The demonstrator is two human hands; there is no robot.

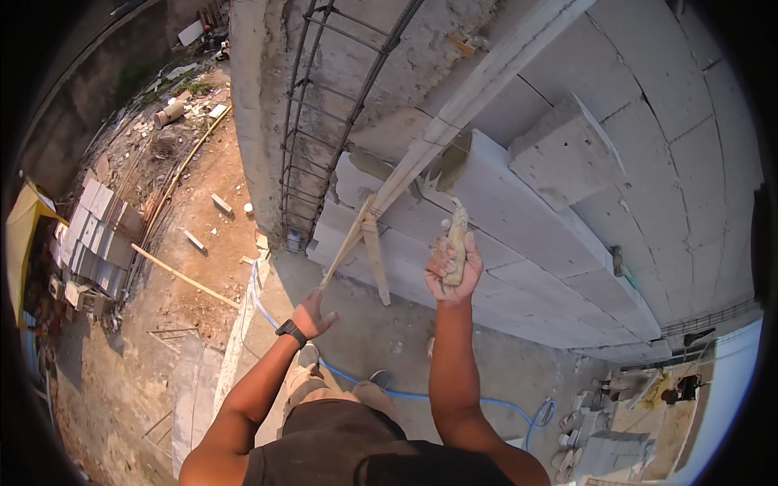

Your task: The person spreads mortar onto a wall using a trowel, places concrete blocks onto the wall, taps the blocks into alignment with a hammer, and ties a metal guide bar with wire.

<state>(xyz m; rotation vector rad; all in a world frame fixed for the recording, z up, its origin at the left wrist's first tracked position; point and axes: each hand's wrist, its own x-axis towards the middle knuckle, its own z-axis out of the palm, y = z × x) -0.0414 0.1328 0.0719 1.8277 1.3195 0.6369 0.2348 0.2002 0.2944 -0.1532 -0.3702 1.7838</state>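
Observation:
My right hand (455, 271) is closed around the mortar-caked handle of a trowel (459, 243). The trowel's blade end points away from me, toward the grey mortar at a gap in the block wall (519, 202), and is hard to make out there. My left hand (312, 314), with a dark watch at its wrist, is at the lower end of a thin wooden strip (344, 249). Its thumb stands apart from the fingers; whether the fingertips touch the strip is unclear. The strip meets a long wooden post (438, 130) and a short wooden piece (375, 259).
A steel rebar cage (324, 105) rises beside a concrete column (255, 105). A loose block (563, 154) rests on the wall. A blue hose (486, 399) crosses the floor near my feet. At left, past the floor's edge, lie stacked blocks (96, 231) on lower ground.

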